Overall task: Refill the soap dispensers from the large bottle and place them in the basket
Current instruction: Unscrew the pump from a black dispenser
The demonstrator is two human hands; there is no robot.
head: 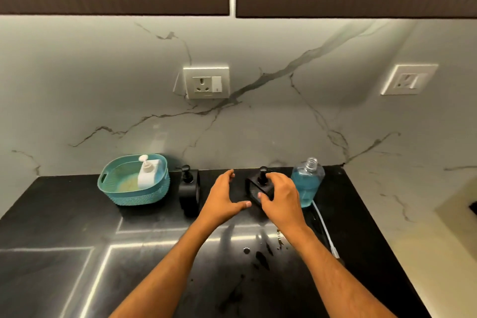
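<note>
A black soap dispenser stands near the back of the dark counter. My right hand curls over it, fingers beside the pump head and thumb on its front face. Just left of it, my left hand is spread with its fingers straight, thumb pointing at the dispenser's base. A second black dispenser stands further left. The large clear bottle of blue soap stands uncapped to the right. At the left, a teal basket holds a white dispenser.
A white cable runs along the counter's right side. Dark drops and smears lie on the counter in front of my arms. The marble wall behind carries two sockets. The counter's right edge falls off near the bottle.
</note>
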